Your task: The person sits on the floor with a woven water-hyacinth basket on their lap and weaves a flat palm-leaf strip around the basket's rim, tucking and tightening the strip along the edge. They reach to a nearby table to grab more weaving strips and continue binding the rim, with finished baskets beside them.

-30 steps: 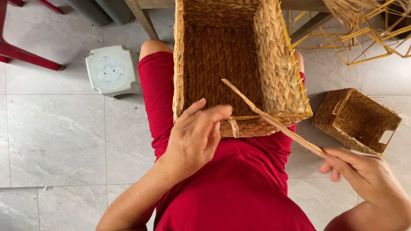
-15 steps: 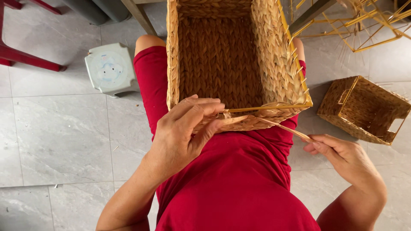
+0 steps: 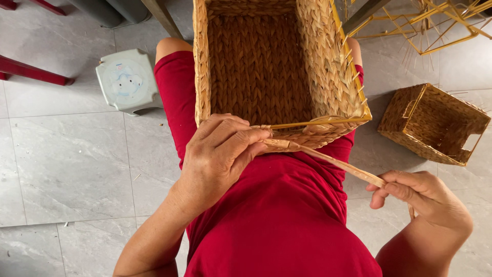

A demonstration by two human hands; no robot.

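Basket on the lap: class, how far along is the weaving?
Done: the basket has a woven floor and walls. In hand: the left hand pins the near rim while the right hand pulls a flat strand taut. Left: bare yellow wire shows on that rim.

A rectangular woven straw basket (image 3: 266, 66) rests on the lap, open side up, its near rim unfinished with a yellow wire frame showing, right under the left fingers (image 3: 241, 136). A flat straw strand (image 3: 333, 161) runs taut from there to the right fingers (image 3: 392, 187).
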